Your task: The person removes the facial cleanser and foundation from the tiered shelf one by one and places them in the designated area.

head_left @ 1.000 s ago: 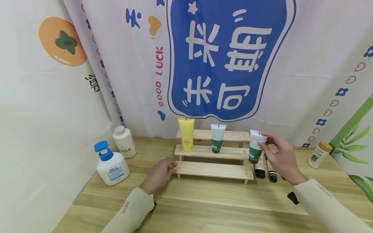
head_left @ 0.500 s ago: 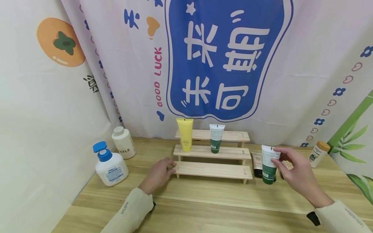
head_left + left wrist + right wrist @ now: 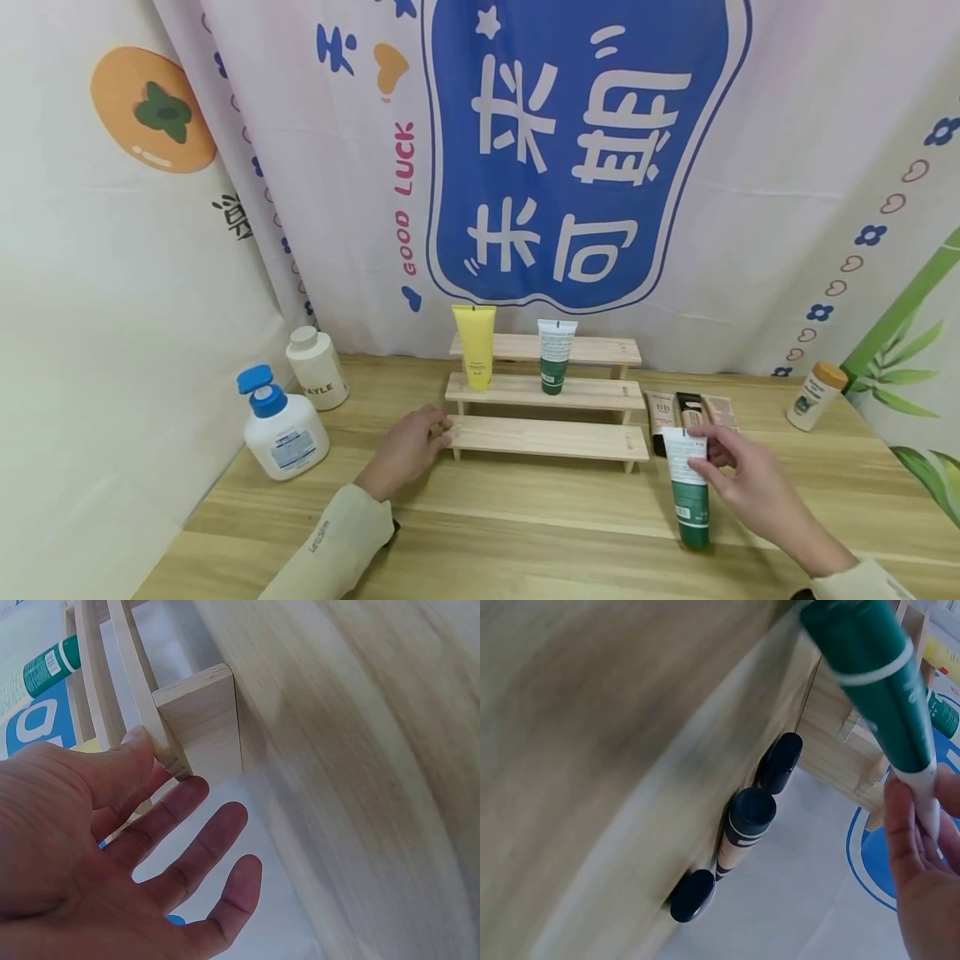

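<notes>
1. Print on the green tube (image 3: pixel 688 492), too small to read in the head view.
2. Tabletop (image 3: pixel 592 750), smeared by blur in both wrist views.
3. Right hand (image 3: pixel 922 877), cut off by the right-wrist picture's edge; only fingertips showing.
4. Three dark-capped tubes (image 3: pixel 742 825), bodies mostly hidden behind the table edge.
5. Left hand (image 3: pixel 112 847), palm cropped at the left and bottom edges.
6. Label on the small orange-capped bottle (image 3: pixel 815 397), too small to tell.

The green-and-white tube (image 3: pixel 688 492) stands cap-down on the wooden tabletop, just in front of the right end of the stepped wooden rack (image 3: pixel 547 437), its dark green lower half and cap low, its white crimped end up and leaning slightly. The right hand (image 3: pixel 742 483) pinches that white end; the left hand (image 3: pixel 405 450) rests against the rack's left end
</notes>
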`<state>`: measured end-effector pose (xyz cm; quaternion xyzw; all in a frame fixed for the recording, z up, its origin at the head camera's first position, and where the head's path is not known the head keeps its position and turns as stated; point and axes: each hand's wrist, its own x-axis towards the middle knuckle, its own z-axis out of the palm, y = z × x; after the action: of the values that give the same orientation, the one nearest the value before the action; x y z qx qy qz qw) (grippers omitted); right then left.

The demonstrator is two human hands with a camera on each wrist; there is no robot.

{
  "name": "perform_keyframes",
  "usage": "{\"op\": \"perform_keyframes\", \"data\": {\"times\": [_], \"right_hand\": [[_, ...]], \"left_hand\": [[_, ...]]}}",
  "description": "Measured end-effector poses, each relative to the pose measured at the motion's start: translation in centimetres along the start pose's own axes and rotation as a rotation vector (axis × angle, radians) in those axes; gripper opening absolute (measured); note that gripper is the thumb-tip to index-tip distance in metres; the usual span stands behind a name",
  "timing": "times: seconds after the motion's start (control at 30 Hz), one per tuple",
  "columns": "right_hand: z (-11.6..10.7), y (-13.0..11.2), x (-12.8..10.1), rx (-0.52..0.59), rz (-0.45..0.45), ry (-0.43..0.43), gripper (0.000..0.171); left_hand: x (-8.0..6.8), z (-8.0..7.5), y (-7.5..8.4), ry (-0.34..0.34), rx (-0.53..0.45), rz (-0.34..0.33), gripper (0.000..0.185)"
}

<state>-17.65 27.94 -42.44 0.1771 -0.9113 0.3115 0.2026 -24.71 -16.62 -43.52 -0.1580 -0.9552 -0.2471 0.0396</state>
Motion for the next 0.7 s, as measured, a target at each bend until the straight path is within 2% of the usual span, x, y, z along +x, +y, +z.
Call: {"op": "perform_keyframes", "data": {"times": [0.23, 0.37, 0.7], "right_hand": [[0.7, 0.3, -0.1, 0.027, 0.152, -0.198, 0.031], [1.2, 0.5, -0.3, 0.037, 0.189, -0.288, 0.029], [1.9, 1.5, -0.1, 0.009, 0.219, -0.355, 0.027]], "left_hand": [[-0.1, 0.0, 0.0, 0.001, -0.011, -0.003, 0.016], [0.0, 0.0, 0.0, 0.001, -0.006, 0.001, 0.016], [0.0, 0.1, -0.1, 0.0, -0.002, 0.005, 0.015]]}}
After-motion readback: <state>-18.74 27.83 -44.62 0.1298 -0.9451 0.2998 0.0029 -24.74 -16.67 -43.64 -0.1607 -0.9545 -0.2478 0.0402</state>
